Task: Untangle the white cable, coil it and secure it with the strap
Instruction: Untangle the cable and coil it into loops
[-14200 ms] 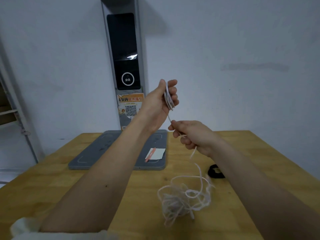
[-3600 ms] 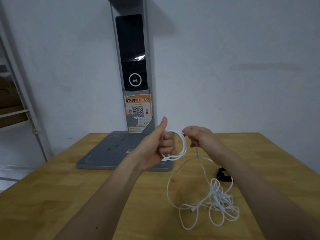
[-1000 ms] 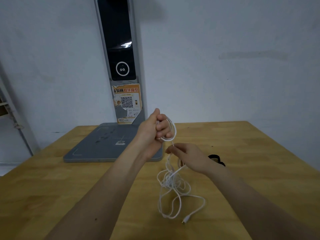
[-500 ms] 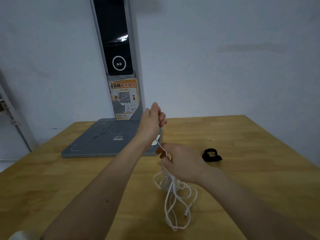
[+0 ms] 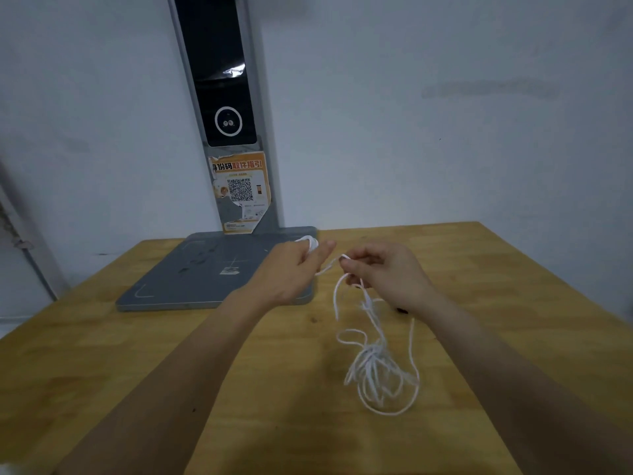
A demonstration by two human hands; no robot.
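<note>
cable tangle point(image 5: 376, 365) on table point(image 5: 102, 354), scanner base point(image 5: 191, 272) behind-left

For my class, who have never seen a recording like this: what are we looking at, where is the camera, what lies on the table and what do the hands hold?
No machine here: a person's two bare hands, filmed by a camera worn on the head, looking forward and down. The left hand holds a small coil of white cable. The right hand pinches the cable beside it; the rest hangs in a tangle onto the wooden table. A grey stand rests at the back, against the wall. The strap is mostly hidden behind the right wrist.
</note>
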